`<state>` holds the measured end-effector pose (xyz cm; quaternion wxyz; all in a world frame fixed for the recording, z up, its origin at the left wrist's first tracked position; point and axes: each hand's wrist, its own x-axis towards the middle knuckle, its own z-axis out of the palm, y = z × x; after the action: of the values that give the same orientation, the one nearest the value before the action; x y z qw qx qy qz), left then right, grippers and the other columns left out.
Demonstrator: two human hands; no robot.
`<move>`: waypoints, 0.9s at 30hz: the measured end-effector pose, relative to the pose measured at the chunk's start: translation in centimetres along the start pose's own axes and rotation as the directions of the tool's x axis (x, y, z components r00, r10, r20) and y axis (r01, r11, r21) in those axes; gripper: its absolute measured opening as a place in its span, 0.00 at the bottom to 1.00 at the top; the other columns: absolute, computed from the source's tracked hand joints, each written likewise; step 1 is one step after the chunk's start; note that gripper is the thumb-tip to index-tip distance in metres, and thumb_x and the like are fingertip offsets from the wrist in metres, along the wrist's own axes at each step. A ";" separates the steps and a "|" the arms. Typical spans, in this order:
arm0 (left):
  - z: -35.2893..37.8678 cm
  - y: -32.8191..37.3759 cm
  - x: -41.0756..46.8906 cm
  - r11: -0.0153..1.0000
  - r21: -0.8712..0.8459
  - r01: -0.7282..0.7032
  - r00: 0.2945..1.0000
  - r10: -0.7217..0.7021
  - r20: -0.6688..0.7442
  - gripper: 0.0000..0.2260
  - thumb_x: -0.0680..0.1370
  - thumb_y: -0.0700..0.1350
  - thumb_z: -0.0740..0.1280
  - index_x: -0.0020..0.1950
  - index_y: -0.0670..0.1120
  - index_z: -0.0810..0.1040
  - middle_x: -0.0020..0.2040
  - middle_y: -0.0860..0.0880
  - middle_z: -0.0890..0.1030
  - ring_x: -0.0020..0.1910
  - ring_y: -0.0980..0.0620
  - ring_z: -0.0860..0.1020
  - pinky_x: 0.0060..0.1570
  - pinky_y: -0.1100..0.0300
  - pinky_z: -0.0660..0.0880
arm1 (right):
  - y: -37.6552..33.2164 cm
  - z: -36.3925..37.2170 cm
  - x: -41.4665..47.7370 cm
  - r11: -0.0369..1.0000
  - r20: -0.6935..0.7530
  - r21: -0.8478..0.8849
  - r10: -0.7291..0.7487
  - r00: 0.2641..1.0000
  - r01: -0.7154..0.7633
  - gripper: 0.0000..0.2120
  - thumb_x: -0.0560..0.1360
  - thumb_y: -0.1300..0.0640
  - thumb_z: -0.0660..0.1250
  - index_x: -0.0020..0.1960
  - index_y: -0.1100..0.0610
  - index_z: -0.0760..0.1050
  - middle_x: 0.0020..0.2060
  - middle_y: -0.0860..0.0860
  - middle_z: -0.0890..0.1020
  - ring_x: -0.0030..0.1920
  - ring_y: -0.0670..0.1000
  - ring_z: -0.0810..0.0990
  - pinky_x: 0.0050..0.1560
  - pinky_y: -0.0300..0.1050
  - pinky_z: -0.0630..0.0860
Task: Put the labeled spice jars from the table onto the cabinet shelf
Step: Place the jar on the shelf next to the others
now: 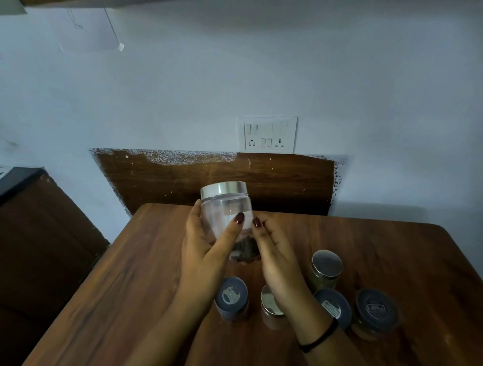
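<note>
A clear jar (226, 209) with a silver lid and dark spice at its bottom is held above the wooden table (146, 274), tilted away from me. My left hand (206, 240) wraps its left side with the thumb across the front. My right hand (271, 250) touches its lower right side. Several more jars stand on the table near me: a blue-lidded jar (231, 295), a silver-lidded jar (270, 305) partly behind my right wrist, a silver-lidded jar (326, 263), and two blue-lidded jars (333, 305) (375, 311).
A wall with a switch and socket plate (268, 135) rises behind the table, above a brown wooden panel (209, 172). A dark wooden cabinet (39, 235) stands at the left. The underside of something wooden (78, 2) shows at the top left.
</note>
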<state>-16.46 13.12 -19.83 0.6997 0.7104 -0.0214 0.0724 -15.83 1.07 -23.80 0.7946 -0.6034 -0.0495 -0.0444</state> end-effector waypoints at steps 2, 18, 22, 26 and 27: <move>-0.1 0.3 -0.3 0.999 -0.050 0.000 1.000 0.000 -0.010 0.27 0.71 0.54 0.69 0.68 0.48 0.72 0.56 0.48 0.83 0.52 0.52 0.84 0.43 0.61 0.81 | 0.0 -0.4 -0.1 1.000 -0.011 0.006 0.017 1.000 -0.017 0.17 0.76 0.48 0.60 0.60 0.53 0.77 0.49 0.49 0.86 0.49 0.49 0.85 0.43 0.40 0.81; -2.4 0.9 -1.6 0.999 0.006 -0.041 0.996 0.040 0.085 0.21 0.78 0.58 0.58 0.70 0.57 0.71 0.64 0.59 0.78 0.63 0.62 0.77 0.60 0.60 0.77 | 0.1 1.3 -1.2 0.982 -0.006 0.147 0.122 0.992 -0.120 0.44 0.59 0.28 0.74 0.64 0.56 0.77 0.59 0.55 0.83 0.62 0.55 0.80 0.63 0.53 0.76; -2.1 0.7 -0.8 0.998 -0.032 -0.048 0.998 0.046 -0.047 0.27 0.76 0.62 0.65 0.72 0.56 0.66 0.62 0.61 0.77 0.62 0.65 0.76 0.53 0.69 0.78 | 0.0 1.7 -0.6 0.999 -0.034 -0.024 0.035 0.999 -0.035 0.37 0.62 0.26 0.69 0.56 0.55 0.78 0.48 0.50 0.85 0.50 0.48 0.85 0.47 0.40 0.80; -1.8 1.2 0.3 0.995 -0.095 -0.037 0.999 0.034 -0.034 0.27 0.74 0.61 0.68 0.70 0.53 0.69 0.59 0.54 0.81 0.56 0.57 0.82 0.47 0.61 0.81 | -0.1 3.1 -0.2 0.986 -0.022 -0.160 -0.051 0.998 0.047 0.32 0.68 0.29 0.67 0.60 0.52 0.75 0.50 0.48 0.85 0.51 0.48 0.84 0.47 0.40 0.80; -1.7 1.2 0.6 0.993 -0.110 -0.032 0.999 0.028 -0.036 0.27 0.74 0.59 0.69 0.70 0.51 0.69 0.58 0.53 0.81 0.55 0.55 0.83 0.48 0.59 0.82 | -0.1 3.4 -0.1 0.982 -0.017 -0.176 -0.065 0.998 0.061 0.30 0.69 0.31 0.66 0.61 0.51 0.74 0.52 0.49 0.84 0.53 0.49 0.84 0.49 0.42 0.80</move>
<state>-16.12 14.88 -18.54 0.7370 0.6689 -0.0239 0.0939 -16.04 4.27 -22.80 0.7370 -0.6688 -0.0554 -0.0803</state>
